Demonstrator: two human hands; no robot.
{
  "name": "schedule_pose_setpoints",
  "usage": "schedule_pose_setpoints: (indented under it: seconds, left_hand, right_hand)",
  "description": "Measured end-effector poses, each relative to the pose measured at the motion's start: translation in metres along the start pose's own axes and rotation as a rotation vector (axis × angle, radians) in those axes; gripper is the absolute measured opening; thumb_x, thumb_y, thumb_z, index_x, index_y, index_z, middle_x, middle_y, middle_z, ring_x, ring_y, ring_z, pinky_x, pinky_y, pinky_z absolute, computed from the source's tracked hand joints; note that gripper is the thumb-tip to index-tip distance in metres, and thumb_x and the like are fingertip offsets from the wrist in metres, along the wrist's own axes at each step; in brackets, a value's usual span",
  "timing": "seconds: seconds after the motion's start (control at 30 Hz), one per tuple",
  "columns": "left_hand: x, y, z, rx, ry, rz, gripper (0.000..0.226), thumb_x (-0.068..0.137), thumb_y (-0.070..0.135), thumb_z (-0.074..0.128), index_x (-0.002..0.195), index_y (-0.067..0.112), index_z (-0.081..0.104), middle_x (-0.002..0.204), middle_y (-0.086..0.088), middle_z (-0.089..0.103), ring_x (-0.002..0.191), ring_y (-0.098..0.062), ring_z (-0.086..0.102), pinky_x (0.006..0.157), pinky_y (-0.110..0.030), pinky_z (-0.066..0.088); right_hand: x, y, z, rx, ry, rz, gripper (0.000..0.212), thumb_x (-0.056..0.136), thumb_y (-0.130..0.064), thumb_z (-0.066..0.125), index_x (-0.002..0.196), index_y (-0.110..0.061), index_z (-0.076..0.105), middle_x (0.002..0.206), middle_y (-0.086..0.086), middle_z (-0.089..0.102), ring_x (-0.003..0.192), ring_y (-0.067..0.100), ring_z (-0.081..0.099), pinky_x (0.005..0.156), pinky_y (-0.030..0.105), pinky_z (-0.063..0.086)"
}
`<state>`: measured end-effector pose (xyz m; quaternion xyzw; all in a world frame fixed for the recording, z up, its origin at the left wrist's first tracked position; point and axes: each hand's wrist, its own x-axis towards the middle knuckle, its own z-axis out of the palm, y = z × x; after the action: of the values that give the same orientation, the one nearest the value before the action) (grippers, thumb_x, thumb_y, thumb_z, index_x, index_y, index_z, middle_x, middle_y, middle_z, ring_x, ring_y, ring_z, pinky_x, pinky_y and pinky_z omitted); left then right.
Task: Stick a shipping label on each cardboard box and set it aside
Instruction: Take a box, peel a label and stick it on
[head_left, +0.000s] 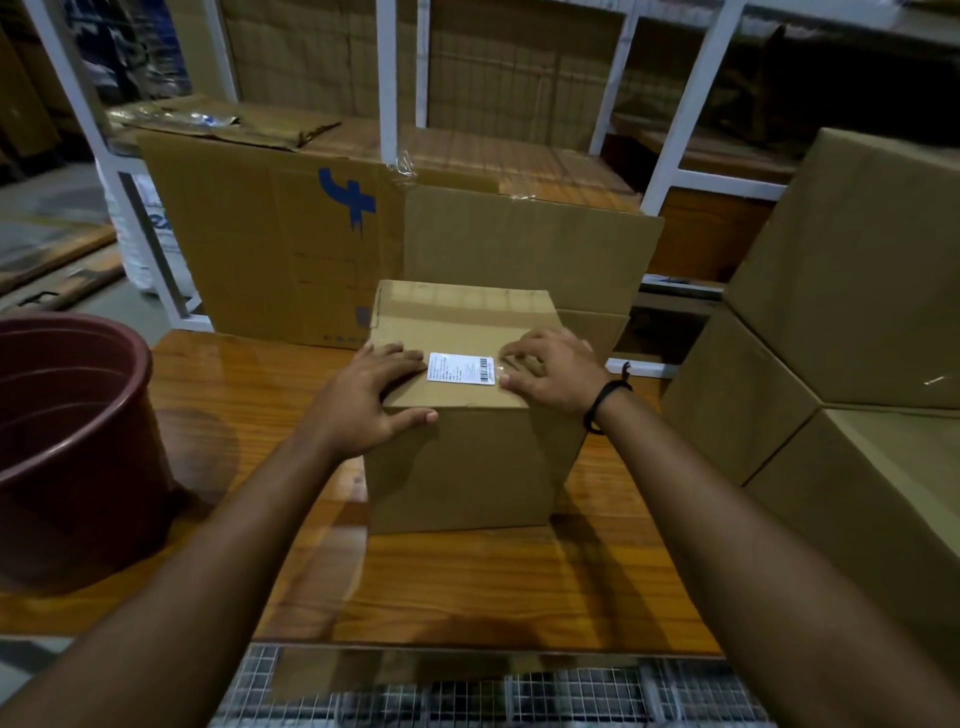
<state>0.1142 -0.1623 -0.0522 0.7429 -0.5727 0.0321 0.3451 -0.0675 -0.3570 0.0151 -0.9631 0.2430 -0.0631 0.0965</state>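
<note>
In the head view, the cardboard box (467, 431) stood on the wooden table (467, 582), with the shipping label (461, 369) lying on its top face, near the front edge; the left hand (371, 395) lay spread flat on the top at the label's left end, its thumb hooked over the front edge; the right hand (550, 371) had bent fingers whose tips pressed down at the label's right end, and no pinch was visible. The likely faults: the right edge, where a glossy film showed, might not bond and could lift or crease if smoothed unevenly; the label might be stuck askew; sliding the box aside could knock the maroon bucket (67, 426) or the stacked boxes (831, 312) close by.
</note>
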Motion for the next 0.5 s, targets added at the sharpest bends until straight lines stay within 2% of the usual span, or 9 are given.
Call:
schedule_pose_setpoints:
  seconds: [0.13,0.2,0.27,0.33,0.43,0.5]
  left_hand:
    - [-0.004,-0.001,0.006,-0.031,0.066,0.014,0.083,0.068,0.071,0.060,0.130,0.017,0.061,0.138,0.000,0.057,0.136,-0.018,0.042,0.118,-0.035,0.015]
    - [-0.004,-0.002,0.005,-0.036,0.073,0.020,0.086,0.067,0.076,0.059,0.128,0.016,0.063,0.137,-0.001,0.058,0.135,-0.018,0.044,0.118,-0.038,0.017]
    - [-0.004,-0.002,0.006,-0.037,0.063,0.026,0.089,0.066,0.081,0.055,0.127,0.016,0.064,0.136,-0.001,0.059,0.134,-0.017,0.044,0.118,-0.040,0.020]
    - [-0.004,-0.003,0.007,-0.043,0.066,0.021,0.086,0.066,0.077,0.060,0.126,0.016,0.065,0.136,0.000,0.059,0.135,-0.017,0.044,0.119,-0.040,0.020]
    - [-0.004,-0.001,0.008,-0.043,0.080,0.018,0.081,0.067,0.070,0.062,0.126,0.015,0.065,0.136,0.000,0.059,0.135,-0.017,0.044,0.119,-0.038,0.019]
    - [-0.004,0.000,0.008,-0.045,0.079,0.017,0.081,0.067,0.069,0.062,0.127,0.015,0.064,0.136,0.000,0.058,0.135,-0.016,0.043,0.118,-0.035,0.017]
  right_hand:
    - [0.016,-0.003,-0.007,0.117,-0.083,0.098,0.047,0.076,-0.053,0.072,0.118,-0.037,0.063,0.108,-0.008,0.061,0.106,0.015,0.051,0.089,0.035,0.034]
    - [0.023,-0.006,-0.008,0.211,-0.161,0.109,0.042,0.074,-0.042,0.078,0.113,-0.034,0.064,0.099,-0.008,0.059,0.095,0.013,0.056,0.089,0.036,0.046]
    - [0.027,-0.009,-0.008,0.250,-0.203,0.091,0.034,0.075,-0.030,0.080,0.104,-0.027,0.064,0.089,-0.007,0.056,0.083,0.012,0.056,0.084,0.037,0.048]
    - [0.029,-0.011,-0.008,0.272,-0.210,0.089,0.033,0.076,-0.024,0.080,0.103,-0.020,0.062,0.087,-0.005,0.055,0.080,0.012,0.054,0.079,0.034,0.047]
    - [0.029,-0.009,-0.007,0.280,-0.220,0.092,0.039,0.076,-0.025,0.080,0.109,-0.022,0.059,0.091,-0.007,0.055,0.082,0.010,0.053,0.079,0.031,0.046]
    - [0.030,-0.009,-0.007,0.264,-0.235,0.090,0.036,0.077,-0.024,0.080,0.107,-0.021,0.061,0.091,-0.006,0.055,0.082,0.010,0.053,0.079,0.032,0.047]
